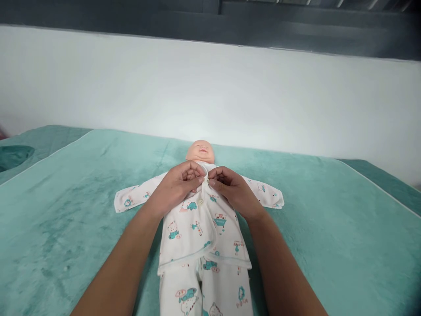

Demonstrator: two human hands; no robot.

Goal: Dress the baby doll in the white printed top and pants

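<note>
A baby doll (200, 152) lies on its back, dressed in a white printed baby shirt (194, 228) and matching printed pants (226, 294). My left hand (180, 182) pinches the left edge of the shirt's front opening near the collar. Opposite it, my right hand (230, 184) grips the other edge beside a small button (208, 181). The fingertips of both hands almost meet at the centre of the chest. Lower on the front sits another button (201, 202). Both sleeves stretch out sideways, partly covered by my hands.
A green plush cover (329, 245) spreads under the doll. Behind it rises a white wall (210, 92) with a dark band (131, 22) along the top. Darker green fabric (16, 156) lies at the far left.
</note>
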